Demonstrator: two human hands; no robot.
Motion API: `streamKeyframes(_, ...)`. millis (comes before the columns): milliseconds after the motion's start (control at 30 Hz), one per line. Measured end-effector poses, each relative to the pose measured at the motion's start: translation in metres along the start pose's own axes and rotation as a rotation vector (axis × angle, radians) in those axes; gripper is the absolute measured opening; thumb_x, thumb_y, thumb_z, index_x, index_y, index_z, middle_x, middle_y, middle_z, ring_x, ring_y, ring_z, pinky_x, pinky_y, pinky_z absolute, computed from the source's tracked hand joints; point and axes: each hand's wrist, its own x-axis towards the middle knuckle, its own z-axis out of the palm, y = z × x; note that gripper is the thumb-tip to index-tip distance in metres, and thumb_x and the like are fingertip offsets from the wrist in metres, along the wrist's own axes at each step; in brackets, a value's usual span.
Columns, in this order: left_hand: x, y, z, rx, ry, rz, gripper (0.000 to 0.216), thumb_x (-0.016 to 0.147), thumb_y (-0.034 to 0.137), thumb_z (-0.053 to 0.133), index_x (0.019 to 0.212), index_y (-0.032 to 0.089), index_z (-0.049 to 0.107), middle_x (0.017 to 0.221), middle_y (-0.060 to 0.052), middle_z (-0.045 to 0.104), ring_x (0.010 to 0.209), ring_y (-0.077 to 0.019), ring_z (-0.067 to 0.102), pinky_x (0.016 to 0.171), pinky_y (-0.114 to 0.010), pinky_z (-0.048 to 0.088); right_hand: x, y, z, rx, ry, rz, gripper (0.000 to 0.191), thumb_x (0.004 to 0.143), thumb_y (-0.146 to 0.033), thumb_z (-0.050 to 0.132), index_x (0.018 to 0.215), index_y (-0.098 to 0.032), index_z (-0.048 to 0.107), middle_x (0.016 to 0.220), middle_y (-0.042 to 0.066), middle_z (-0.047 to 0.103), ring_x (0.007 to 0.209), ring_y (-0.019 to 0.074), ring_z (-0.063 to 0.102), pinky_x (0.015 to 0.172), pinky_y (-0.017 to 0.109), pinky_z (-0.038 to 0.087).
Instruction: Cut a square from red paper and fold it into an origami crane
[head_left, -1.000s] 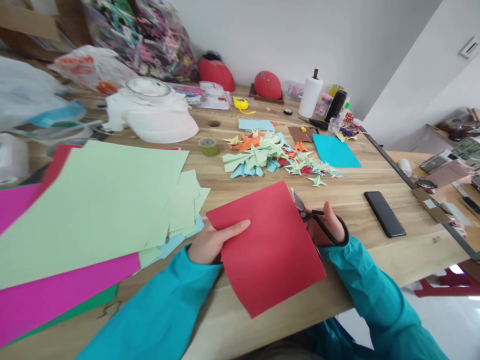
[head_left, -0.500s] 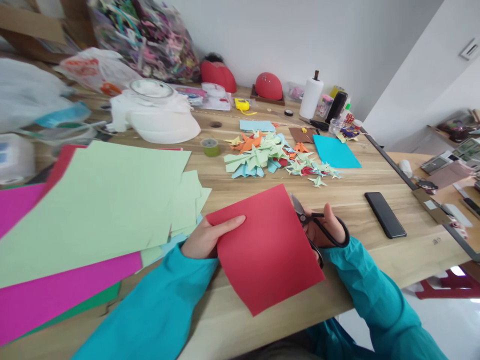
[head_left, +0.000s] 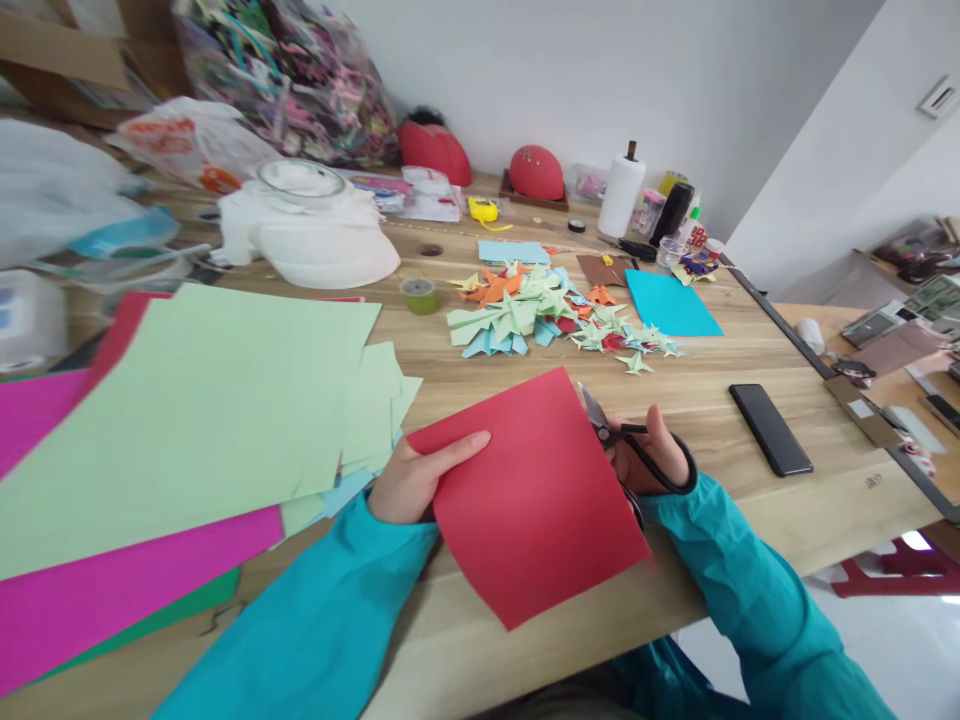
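My left hand (head_left: 420, 475) pinches the left edge of a red sheet of paper (head_left: 536, 500), thumb on top and fingers hidden beneath. The sheet is held tilted above the table's front edge. At its right edge, my right hand (head_left: 649, 455) grips black-handled scissors (head_left: 606, 432). Their metal blades point up and away, beside the sheet's upper right edge, and part of the lower handle is behind the paper. Whether the blades touch the paper, I cannot tell. Beyond the sheet lies a heap of folded paper pieces (head_left: 525, 305) in green, orange, blue and red.
Large green paper sheets (head_left: 225, 400) overlap magenta sheets (head_left: 150, 590) on the left. A black phone (head_left: 770, 428) lies on the right. Farther back are a blue sheet (head_left: 675, 303), a roll of tape (head_left: 420, 294), white caps (head_left: 322, 245) and a yellow tape measure (head_left: 484, 209).
The red sheet and my left hand have shifted very slightly. My right hand keeps its hold on the scissors in nearly the same place.
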Motion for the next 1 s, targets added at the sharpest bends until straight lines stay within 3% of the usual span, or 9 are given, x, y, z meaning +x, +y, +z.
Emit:
streamKeyframes(233,0.0003,0.0028,0.0002,-0.007,0.021,-0.014,0.034,0.049,0.030,0.083,0.077,0.014,0.071,0.084,-0.011,0.073,0.075,-0.0303,0.069,0.061,-0.033,0.059,0.0020,0.0019,-0.0014,0.064,0.089,-0.017,0.088,0.078,-0.077,0.007,0.128,-0.016,0.045,0.089,0.011,0.067,0.065,0.0161,0.064,0.054,0.025,0.046)
streamKeyframes(433,0.0006,0.0036,0.0007,-0.021,0.030,0.007,0.035,0.049,0.031,0.083,0.078,0.015,0.071,0.084,-0.011,0.073,0.075,-0.0305,0.069,0.060,-0.034,0.059,0.0027,0.0051,-0.0053,0.040,0.037,-0.068,0.093,0.076,-0.080,0.008,0.136,-0.015,0.037,0.086,0.010,0.067,0.057,0.0141,0.061,0.051,0.024,0.045)
streamKeyframes(700,-0.0022,0.0017,0.0019,0.001,-0.040,-0.031,0.034,0.047,0.030,0.083,0.076,0.016,0.072,0.080,-0.011,0.073,0.075,-0.0320,0.069,0.066,-0.038,0.059,0.0019,0.0070,-0.0057,0.010,0.041,-0.018,0.095,0.074,-0.080,0.001,0.143,-0.018,0.022,0.106,0.014,0.064,0.062,0.0141,0.063,0.045,0.021,0.040)
streamKeyframes(867,-0.0040,0.0027,0.0052,0.002,-0.028,-0.013,0.034,0.047,0.030,0.082,0.076,0.016,0.072,0.080,-0.010,0.073,0.077,-0.0324,0.069,0.068,-0.039,0.059,0.0030,0.0044,-0.0032,0.054,0.034,-0.029,0.094,0.076,-0.079,0.003,0.140,-0.015,0.030,0.099,0.014,0.066,0.065,0.0161,0.064,0.045,0.021,0.042)
streamKeyframes(1000,-0.0007,0.0035,0.0028,-0.009,0.004,-0.019,0.033,0.048,0.029,0.082,0.077,0.016,0.072,0.081,-0.010,0.074,0.078,-0.0319,0.069,0.067,-0.037,0.059,0.0035,0.0047,-0.0064,0.139,0.041,-0.075,0.086,0.079,-0.077,0.009,0.130,-0.018,0.044,0.081,0.007,0.067,0.056,0.0119,0.059,0.048,0.021,0.044)
